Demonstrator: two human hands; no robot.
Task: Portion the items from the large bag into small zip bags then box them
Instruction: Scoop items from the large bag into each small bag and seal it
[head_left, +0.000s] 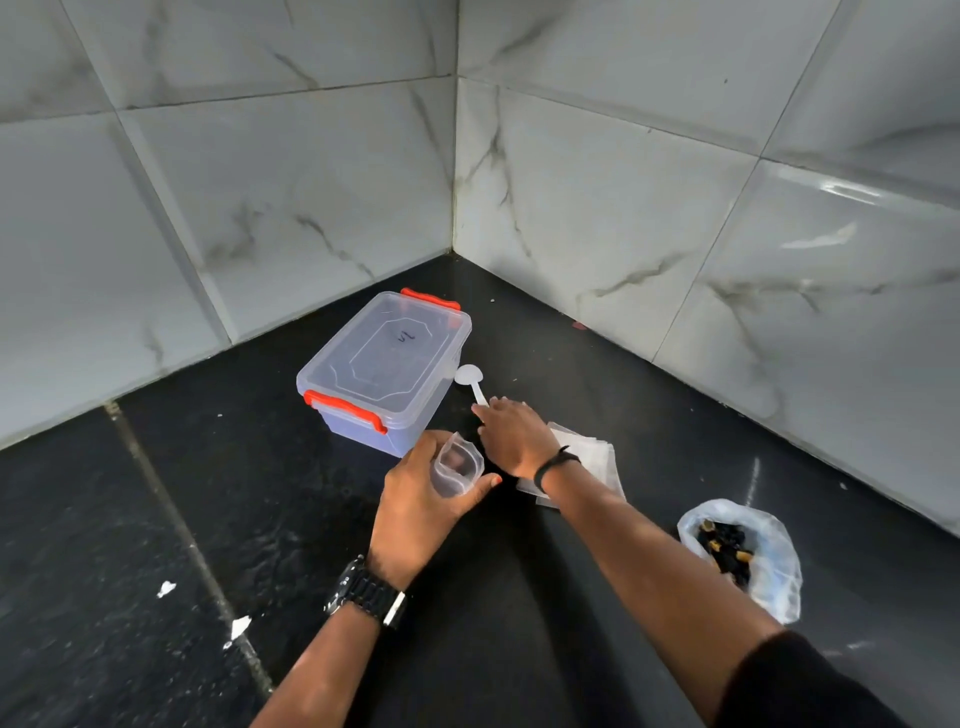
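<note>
My left hand grips a small clear zip bag with its mouth held open, above the black counter. My right hand reaches over the handle of a white plastic spoon, fingers stretched out and touching it. Under my right wrist lies a stack of empty small zip bags. The large clear bag with dark pieces inside stands open at the right. A clear plastic box with red latches sits closed beyond my hands.
The black stone counter runs into a corner of grey marbled wall tiles. White flecks lie on the counter at the left.
</note>
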